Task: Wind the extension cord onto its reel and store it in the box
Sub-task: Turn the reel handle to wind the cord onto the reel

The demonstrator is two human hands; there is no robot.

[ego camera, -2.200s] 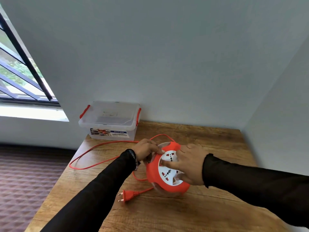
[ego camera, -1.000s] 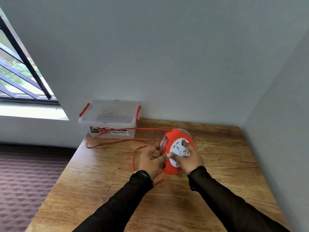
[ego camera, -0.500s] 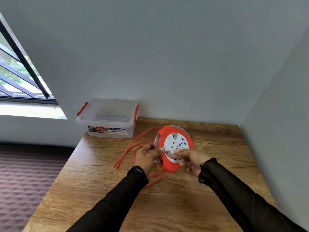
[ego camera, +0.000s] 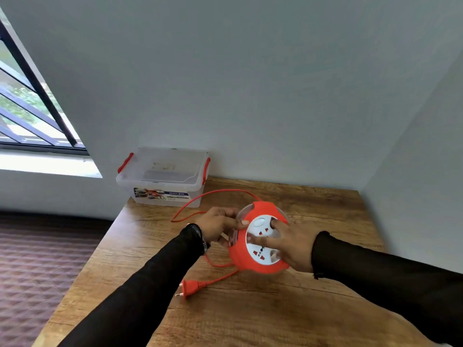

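The setting is a room in a home or small office. A wooden table (ego camera: 300, 309) stands in a corner formed by two plain pale walls (ego camera: 250, 83). A barred window (ego camera: 30, 108) with a sill is set in the left wall, with foliage visible outside. A patterned brown floor (ego camera: 37, 259) lies beside the table's left edge. A clear plastic box (ego camera: 162, 179) sits at the table's far left corner.

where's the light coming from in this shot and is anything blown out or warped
Head view: daylight enters from the window at left; its sill is blown out white. Wide-angle distortion slants the window bars and wall edges. The reel, plug and both hands stay fairly sharp.
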